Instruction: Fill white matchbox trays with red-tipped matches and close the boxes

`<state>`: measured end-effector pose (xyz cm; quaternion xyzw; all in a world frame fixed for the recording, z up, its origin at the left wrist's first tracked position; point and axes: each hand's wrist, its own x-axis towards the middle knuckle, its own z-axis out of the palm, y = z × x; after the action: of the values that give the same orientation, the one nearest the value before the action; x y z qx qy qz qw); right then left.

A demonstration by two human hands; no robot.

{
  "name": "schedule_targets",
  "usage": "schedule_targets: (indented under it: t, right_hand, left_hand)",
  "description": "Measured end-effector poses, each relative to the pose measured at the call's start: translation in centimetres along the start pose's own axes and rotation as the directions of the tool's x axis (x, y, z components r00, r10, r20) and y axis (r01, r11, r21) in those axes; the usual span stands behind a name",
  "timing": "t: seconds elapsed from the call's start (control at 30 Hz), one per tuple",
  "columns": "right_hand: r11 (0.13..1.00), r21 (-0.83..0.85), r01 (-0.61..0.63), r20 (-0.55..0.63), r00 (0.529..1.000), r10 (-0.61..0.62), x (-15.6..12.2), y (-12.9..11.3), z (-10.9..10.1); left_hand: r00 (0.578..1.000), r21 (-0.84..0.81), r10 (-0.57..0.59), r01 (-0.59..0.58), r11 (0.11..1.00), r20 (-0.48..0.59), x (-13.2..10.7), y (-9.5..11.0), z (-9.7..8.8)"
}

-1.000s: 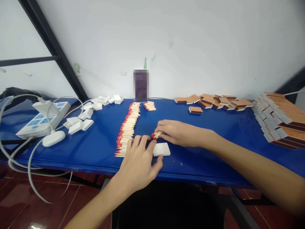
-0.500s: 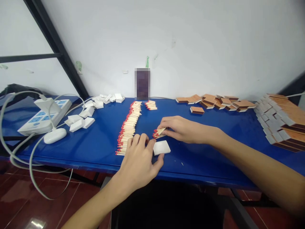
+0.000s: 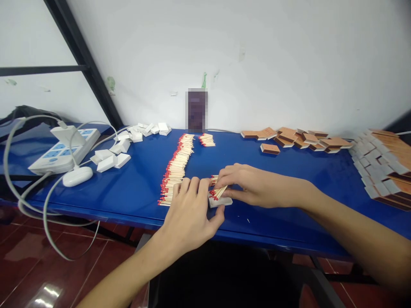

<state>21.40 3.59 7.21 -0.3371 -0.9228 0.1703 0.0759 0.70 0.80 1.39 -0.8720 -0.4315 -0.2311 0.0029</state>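
Note:
My left hand steadies a white matchbox tray, fingers at its left end and thumb at the near edge. Pinched in my right hand is a small bunch of matches, red heads toward the left, at the tray's opening; whether they rest on its bottom I cannot tell. More matches show just behind the tray, partly covered by the right fingers. A long row of matches lies left of the tray, and a small heap of matches is farther back.
Several white trays lie at the left, near a power strip with looping cables. Brown matchbox sleeves are scattered at the back right, one sleeve nearer. Stacked matchboxes stand far right. A blurred dark rectangle leans against the wall.
My right hand has brought a bunch of matches from behind the tray to over its opening. Other matches stay behind it. My left hand keeps its hold; the view has shifted slightly.

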Motion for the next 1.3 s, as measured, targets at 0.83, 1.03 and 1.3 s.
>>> schedule_targets:
  t: [0.83, 1.03, 1.3]
  right_hand:
    - [0.994, 0.112, -0.014, 0.035, 0.999, 0.010, -0.1, -0.7, -0.5]
    - [0.994, 0.097, -0.051, 0.090, 0.995, 0.043, -0.5, -0.9, -1.1]
    - [0.987, 0.156, -0.031, 0.090, 0.996, 0.017, -0.4, -0.5, -1.2]
  left_hand:
    - [0.989, 0.001, 0.130, -0.130, 0.991, 0.071, 0.2, -0.2, -0.3]
    - [0.988, -0.009, 0.137, -0.137, 0.991, 0.070, 0.0, -0.3, -0.3]
    - [0.990, -0.023, 0.129, -0.128, 0.991, 0.054, 0.2, -0.2, -0.3]
